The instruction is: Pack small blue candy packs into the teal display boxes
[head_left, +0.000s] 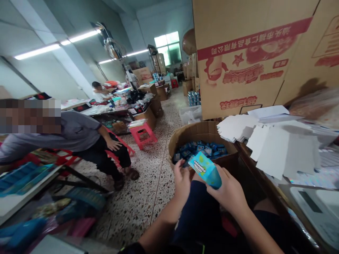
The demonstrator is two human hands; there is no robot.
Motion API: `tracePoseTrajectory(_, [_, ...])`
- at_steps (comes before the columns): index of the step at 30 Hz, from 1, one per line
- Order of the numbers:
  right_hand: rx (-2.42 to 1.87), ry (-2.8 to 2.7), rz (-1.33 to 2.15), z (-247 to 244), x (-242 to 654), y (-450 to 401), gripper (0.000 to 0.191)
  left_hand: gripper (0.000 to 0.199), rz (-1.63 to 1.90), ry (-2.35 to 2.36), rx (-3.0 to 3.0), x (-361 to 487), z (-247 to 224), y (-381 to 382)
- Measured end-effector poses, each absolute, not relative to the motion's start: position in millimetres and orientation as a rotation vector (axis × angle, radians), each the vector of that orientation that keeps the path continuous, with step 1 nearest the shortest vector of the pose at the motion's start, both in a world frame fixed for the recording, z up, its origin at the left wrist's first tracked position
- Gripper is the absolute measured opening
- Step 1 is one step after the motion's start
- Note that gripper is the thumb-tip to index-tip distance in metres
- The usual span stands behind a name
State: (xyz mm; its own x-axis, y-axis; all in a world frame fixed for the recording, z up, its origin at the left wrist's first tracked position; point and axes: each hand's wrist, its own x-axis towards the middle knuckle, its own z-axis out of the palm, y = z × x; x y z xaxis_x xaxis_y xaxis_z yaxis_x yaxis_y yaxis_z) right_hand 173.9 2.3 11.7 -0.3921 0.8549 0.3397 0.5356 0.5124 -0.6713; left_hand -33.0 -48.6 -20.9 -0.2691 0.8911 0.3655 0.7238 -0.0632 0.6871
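Two hands work over our lap: the right hand [230, 192] has its grip closed around a small blue packet [207, 169], while the left hand [182, 179] steadies near the carton [185, 135]. We keep fingers off its printed face.

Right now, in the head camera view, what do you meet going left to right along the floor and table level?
Seated person in a grey shirt → pink plastic stool → left hand → turquoise cardboard packet held in right hand → fanned stack of white flat card sheets.
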Motion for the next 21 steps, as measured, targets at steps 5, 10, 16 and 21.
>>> tracePoseTrajectory(5, [-1.119,-2.587,0.568,-20.3,156.8,13.6,0.036,0.071,1.024,1.916,2.715,-65.7,8.2,-74.1])
tracePoseTrajectory(10, [-0.942,-2.763,0.677,-41.0,134.8,-4.1,0.023,0.049,0.101,1.767,2.622,-75.0,-10.9,-70.1])
tracePoseTrajectory(16, [-1.008,-2.772,0.723,-58.7,136.1,-3.4,0.036,0.029,0.024,1.721,2.522,-79.6,-39.9,-73.5])
tracePoseTrajectory(21, [-1.02,-2.816,0.721,-65.5,132.4,-0.8,0.021,0.023,-0.019,1.773,2.458,-50.7,-49.1,-74.6])
